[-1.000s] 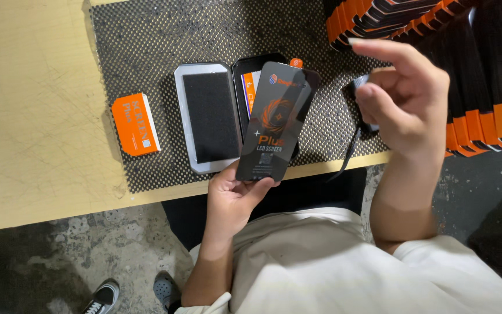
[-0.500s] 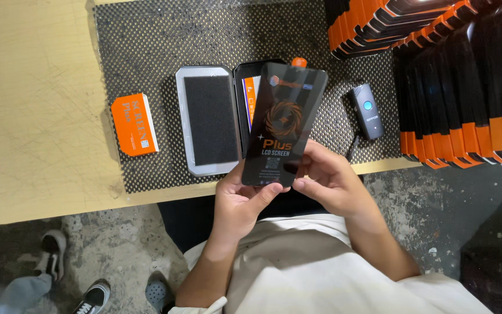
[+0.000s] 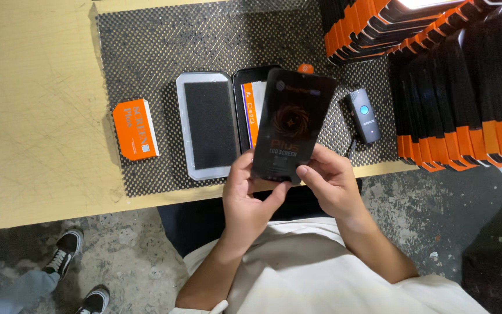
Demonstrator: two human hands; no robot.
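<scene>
Holding a flat black box [image 3: 293, 125] at its lower end, both hands are closed on it above the near edge of the table [image 3: 36, 116]. The left hand [image 3: 250, 200] grips the lower left corner from beneath, thumb on the front face. The right hand [image 3: 329, 180] grips the lower right edge, fingers curled against the side. The box is tilted slightly to the right and covers part of an open black tray [image 3: 250, 104] lying on the dark woven mat [image 3: 146, 46].

Adjacent items:
- A white tray with a black foam insert [image 3: 204, 125] lies just left of the black tray, touching it.
- A small orange box [image 3: 135, 129] lies at the left edge of the mat, well apart from the hands.
- A handheld scanner [image 3: 363, 114] with a cable lies on the mat, just right of the held box.
- Stacks of black and orange boxes [image 3: 454, 87] stand in rows at the right end of the table
</scene>
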